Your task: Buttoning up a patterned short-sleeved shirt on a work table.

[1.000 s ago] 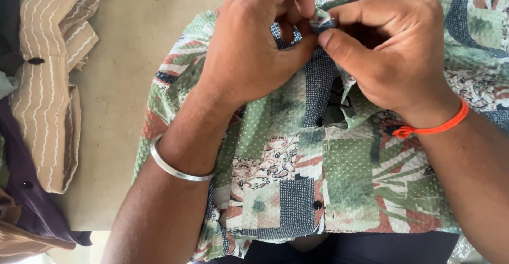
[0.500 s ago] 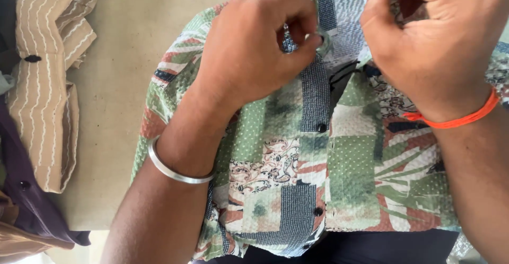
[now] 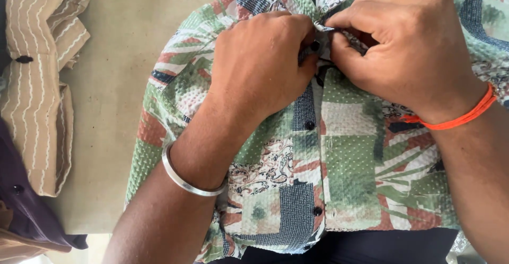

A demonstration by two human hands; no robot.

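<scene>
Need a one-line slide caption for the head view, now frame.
Left hand and right hand pinch a dark button on a green patchwork shirt lying on a beige table.

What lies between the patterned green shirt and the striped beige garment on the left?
In the head view, only bare beige table separates the patterned shirt from the striped garment.

left hand (image 3: 262, 62) fingers curled, pinching | right hand (image 3: 408, 46) pinching, fingertips meeting
</scene>
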